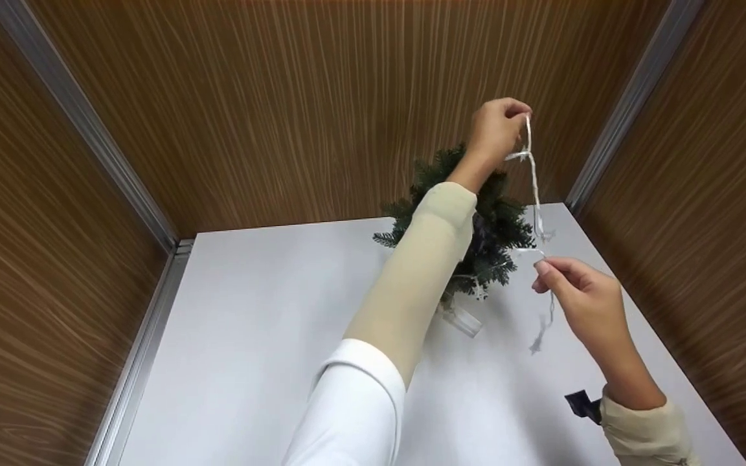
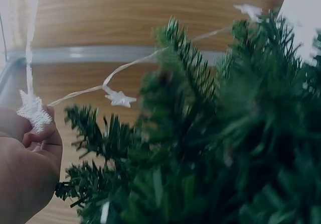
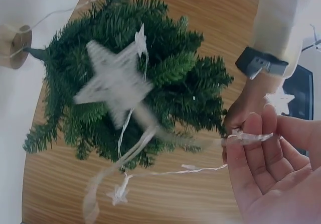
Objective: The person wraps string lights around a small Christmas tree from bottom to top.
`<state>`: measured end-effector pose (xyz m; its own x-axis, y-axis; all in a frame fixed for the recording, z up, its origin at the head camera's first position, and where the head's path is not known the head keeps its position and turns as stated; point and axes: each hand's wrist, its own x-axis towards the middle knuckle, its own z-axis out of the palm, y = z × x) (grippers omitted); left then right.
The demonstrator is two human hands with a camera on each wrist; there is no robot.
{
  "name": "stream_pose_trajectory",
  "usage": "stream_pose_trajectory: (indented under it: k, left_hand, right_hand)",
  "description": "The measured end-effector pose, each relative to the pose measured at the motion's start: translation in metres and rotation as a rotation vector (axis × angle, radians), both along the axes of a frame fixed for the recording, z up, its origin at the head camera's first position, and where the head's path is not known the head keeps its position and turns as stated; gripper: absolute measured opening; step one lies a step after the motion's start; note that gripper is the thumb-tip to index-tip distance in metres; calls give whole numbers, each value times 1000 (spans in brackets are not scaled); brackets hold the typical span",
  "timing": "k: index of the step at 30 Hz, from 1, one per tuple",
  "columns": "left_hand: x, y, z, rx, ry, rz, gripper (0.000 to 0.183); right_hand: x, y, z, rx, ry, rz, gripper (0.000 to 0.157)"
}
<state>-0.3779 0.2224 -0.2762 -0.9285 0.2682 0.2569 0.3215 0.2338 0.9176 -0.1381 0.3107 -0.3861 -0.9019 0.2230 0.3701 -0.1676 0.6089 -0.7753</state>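
Observation:
A small artificial Christmas tree with green needles stands near the back of the white table. Up beside its top, my left hand pinches a loop of white star string lights. Lower, on the tree's right, my right hand pinches another stretch of the string between thumb and fingers, a loose end with a star hanging below. In the left wrist view a star lies against my left fingers. A large blurred star dangles before the branches in the right wrist view, and the string crosses the needles.
Wood-grain panels enclose the white table at the back and both sides, with metal strips along the corners. A pale round base shows under the tree. My left forearm covers part of the tree in the head view.

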Motion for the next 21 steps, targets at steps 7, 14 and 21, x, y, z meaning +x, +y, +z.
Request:
stream_pose_trajectory:
  k: [7, 14, 21]
  left_hand:
    - [-16, -22, 5, -38, 13, -15, 17]
    - [-32, -45, 1, 21, -26, -118, 16]
    - [-39, -58, -1, -82, 21, -114, 16]
  right_hand:
    - [4, -15, 2, -7, 35, 38, 25]
    - [7, -27, 8, -43, 67, 55, 18]
    - [8, -36, 10, -54, 81, 69, 16]
